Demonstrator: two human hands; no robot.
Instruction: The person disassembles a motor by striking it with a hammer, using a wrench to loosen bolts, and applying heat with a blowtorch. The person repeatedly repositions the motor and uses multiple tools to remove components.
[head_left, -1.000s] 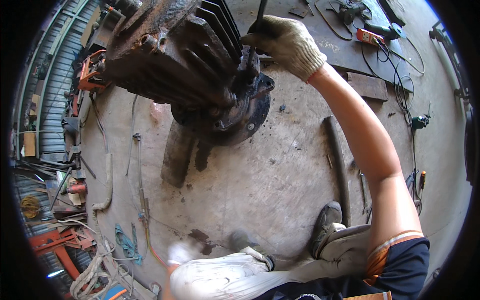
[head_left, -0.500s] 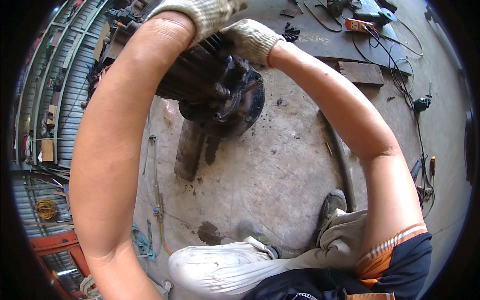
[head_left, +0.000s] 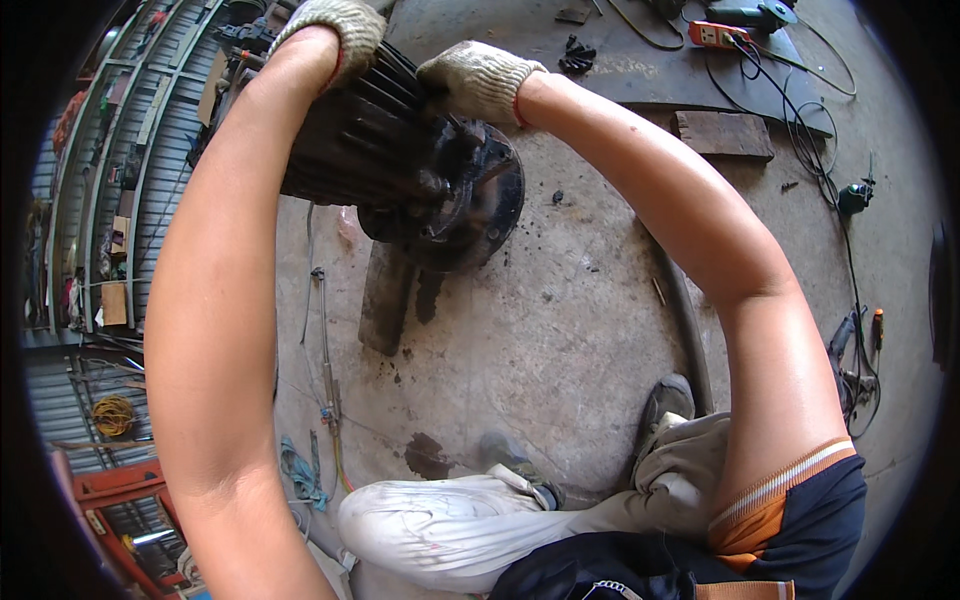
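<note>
A black, oily motor with long cooling fins and a round flange leans on the concrete floor in front of me, its upper end towards the far left. My left hand, in a pale knitted work glove, curls over the motor's far upper part; its fingertips are partly hidden. In a matching soiled glove, my right hand closes against the finned side, near the flange. A flat dark block lies by the flange, with a dark wet stain beside it.
On the right, a metal plate bears an angle grinder and an orange power strip, whose cables trail over the floor. A wooden block lies beside it. Ahead of my shoe is a dark pipe. Metal racks stand at left; a torch lies nearer.
My left hand has shifted left across the motor's upper end, and my right hand a little left too. The motor's upper part has tipped slightly to the left.
</note>
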